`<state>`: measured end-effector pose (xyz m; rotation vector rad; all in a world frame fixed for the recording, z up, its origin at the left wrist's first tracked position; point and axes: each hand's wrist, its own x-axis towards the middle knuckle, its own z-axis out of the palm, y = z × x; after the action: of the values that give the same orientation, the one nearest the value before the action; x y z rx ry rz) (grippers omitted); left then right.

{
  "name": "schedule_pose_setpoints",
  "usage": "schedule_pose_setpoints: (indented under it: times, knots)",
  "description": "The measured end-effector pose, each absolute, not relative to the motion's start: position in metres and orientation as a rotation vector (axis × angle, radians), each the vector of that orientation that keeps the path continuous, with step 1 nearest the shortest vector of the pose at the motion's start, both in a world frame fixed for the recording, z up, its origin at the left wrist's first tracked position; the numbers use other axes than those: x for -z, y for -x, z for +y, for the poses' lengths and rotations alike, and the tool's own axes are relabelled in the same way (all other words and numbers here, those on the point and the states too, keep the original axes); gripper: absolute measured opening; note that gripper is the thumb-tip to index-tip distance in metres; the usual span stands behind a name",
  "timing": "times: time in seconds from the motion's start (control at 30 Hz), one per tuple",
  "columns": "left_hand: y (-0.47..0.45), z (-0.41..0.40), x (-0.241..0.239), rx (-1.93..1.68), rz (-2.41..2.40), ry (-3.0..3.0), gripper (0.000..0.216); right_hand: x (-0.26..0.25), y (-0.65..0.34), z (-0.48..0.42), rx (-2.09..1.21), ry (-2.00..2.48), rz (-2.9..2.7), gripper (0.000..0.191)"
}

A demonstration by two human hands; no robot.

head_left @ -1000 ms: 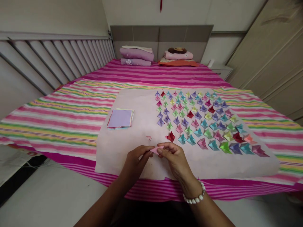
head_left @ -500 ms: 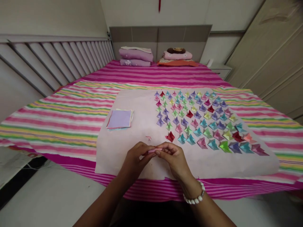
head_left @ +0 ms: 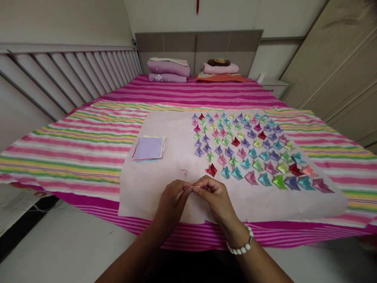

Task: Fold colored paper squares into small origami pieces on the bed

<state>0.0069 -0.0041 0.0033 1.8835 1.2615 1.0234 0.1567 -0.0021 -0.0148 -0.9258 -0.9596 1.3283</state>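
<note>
A small folded piece of pink paper [head_left: 195, 186] is pinched between my two hands, mostly covered by the fingertips. My left hand [head_left: 173, 200] grips its left end and my right hand [head_left: 214, 195], with a white beaded bracelet [head_left: 242, 249] on the wrist, grips the other. Both hands hover over the near part of a pale sheet [head_left: 141, 196]. Just beyond my right hand sits a dark red folded paper piece [head_left: 212, 169]. Rows of several colourful folded paper pieces [head_left: 251, 177] spread across the sheet's right side.
A stack of square papers [head_left: 149, 148], lavender on top, lies at the left of the sheet. Beneath is a striped bedspread [head_left: 88, 137]. Folded purple bedding [head_left: 169, 68] and a pink bundle [head_left: 220, 69] rest by the headboard [head_left: 176, 41]. A slatted rail [head_left: 73, 74] runs along the left.
My left hand has turned slightly, its wrist shifting right, and less of the pink paper shows between the fingertips. The pieces on the sheet have stayed in place.
</note>
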Motion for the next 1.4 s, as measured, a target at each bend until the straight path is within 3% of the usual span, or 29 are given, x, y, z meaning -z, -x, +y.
schedule_pose_setpoints:
  times: [0.7, 1.13, 1.3, 1.4]
  knots:
    - [-0.003, -0.002, -0.015, -0.844, 1.190, -2.007, 0.031, 0.008, -0.155, -0.006, -1.422, 0.874, -0.903, 0.015]
    - [-0.006, 0.006, 0.007, -0.838, 1.069, -1.193, 0.036, 0.013, -0.153, -0.003, -1.453, 1.000, -0.891, 0.030]
    - [-0.002, 0.010, 0.012, -0.851, 1.040, -1.011, 0.038, 0.014, -0.157, -0.004, -1.538, 0.899, -0.903, 0.028]
    - [-0.002, 0.010, 0.011, -0.816, 1.007, -0.992, 0.039, 0.013, -0.157, -0.003, -1.495, 0.910, -0.935, 0.018]
